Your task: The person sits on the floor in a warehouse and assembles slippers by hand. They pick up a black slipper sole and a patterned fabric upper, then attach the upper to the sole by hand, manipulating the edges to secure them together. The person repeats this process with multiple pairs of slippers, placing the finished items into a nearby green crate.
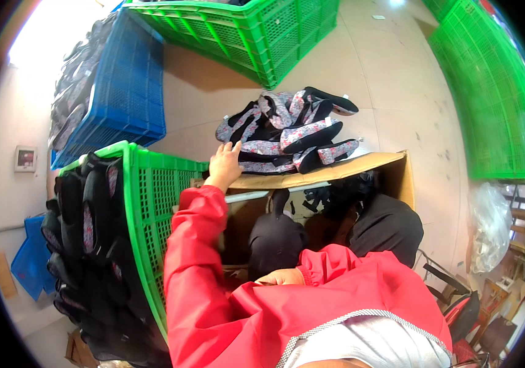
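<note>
A heap of soft slippers with floral uppers and black soles lies on the far side of a cardboard box. My left hand reaches over the box's far left corner to the near left edge of this heap. Its fingers are stretched out and slightly apart, with nothing seen in them. My right hand lies low over my lap, by my left knee. The sleeve covers part of it, and its fingers are not clear enough to read.
Left of me, a green crate holds many dark slippers. A blue crate and another green crate stand beyond. Green crates line the right, above a clear plastic bag. Black scraps lie inside the box.
</note>
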`<state>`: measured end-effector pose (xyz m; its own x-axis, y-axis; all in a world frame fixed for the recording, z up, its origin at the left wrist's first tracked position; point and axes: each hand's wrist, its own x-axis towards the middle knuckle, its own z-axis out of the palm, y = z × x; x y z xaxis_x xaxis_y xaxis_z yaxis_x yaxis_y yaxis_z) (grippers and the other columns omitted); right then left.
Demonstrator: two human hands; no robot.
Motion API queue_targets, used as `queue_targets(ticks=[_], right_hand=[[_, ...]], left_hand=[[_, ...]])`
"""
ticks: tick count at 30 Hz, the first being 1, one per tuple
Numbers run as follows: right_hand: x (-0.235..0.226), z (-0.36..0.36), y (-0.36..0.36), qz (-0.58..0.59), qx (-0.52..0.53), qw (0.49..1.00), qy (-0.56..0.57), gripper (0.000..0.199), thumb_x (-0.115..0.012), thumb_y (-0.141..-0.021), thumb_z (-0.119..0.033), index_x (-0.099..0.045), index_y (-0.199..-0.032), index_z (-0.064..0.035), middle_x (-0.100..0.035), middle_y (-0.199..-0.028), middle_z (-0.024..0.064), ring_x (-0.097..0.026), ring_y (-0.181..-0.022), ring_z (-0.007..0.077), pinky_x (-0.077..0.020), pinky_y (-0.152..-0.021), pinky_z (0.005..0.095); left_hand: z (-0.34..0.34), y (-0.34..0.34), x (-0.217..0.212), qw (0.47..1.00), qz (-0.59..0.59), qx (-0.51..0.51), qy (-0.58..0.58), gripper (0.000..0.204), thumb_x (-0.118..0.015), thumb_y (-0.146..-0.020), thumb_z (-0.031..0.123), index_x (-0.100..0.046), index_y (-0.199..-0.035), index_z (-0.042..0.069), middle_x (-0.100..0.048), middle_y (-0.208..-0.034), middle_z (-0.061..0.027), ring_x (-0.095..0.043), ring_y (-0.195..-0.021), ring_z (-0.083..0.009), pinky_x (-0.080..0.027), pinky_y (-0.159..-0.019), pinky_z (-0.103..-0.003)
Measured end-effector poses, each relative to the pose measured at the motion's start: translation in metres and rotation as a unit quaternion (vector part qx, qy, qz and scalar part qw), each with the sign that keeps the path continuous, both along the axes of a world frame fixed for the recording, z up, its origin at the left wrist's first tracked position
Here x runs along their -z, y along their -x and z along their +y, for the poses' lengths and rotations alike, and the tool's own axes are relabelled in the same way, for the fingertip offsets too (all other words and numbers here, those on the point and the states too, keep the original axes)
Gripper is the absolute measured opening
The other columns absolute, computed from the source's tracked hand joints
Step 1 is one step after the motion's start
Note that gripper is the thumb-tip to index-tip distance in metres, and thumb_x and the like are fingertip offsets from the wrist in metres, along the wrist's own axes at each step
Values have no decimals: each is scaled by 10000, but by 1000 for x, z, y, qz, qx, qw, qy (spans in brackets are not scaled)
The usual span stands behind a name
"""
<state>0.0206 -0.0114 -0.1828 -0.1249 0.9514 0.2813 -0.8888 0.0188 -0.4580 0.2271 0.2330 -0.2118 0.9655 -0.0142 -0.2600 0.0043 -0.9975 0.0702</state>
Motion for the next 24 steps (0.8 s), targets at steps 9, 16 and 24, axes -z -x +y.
queue_targets(ticks=[9, 16, 24], right_hand=[[12, -16, -7, 25, 28, 999, -2, 389, -550, -1005, -167, -472, -1338, 20, -571, -1276, 52, -515, -1179, 112, -401, -1025, 305], [-4, -16, 0, 22, 30, 999, -17, 401, -532, -1013, -158, -453, -1364, 19, -558, -1298, 61, -495, -1214, 118, -378, -1051, 313], [-71, -43, -12, -54, 81, 976, 196, 302, -506, -1002, -105, -518, -1278, 16, -643, -1124, 129, -539, -640, 69, -405, -562, 187]], left_hand=[[-14, -20, 104, 998, -19, -27, 45, 325, -643, -752, 3, -615, -1061, 101, -554, -1097, -168, -634, -954, -369, -545, -786, -458], [-1, 52, -55, 967, -175, 24, 181, 324, -734, -688, 13, -628, -992, 47, -548, -986, -161, -580, -924, -374, -497, -806, -427], [-11, 221, -171, 881, -375, 15, 288, 406, -683, -633, -100, -552, -998, 22, -587, -1138, -190, -596, -1080, -400, -498, -920, -447]])
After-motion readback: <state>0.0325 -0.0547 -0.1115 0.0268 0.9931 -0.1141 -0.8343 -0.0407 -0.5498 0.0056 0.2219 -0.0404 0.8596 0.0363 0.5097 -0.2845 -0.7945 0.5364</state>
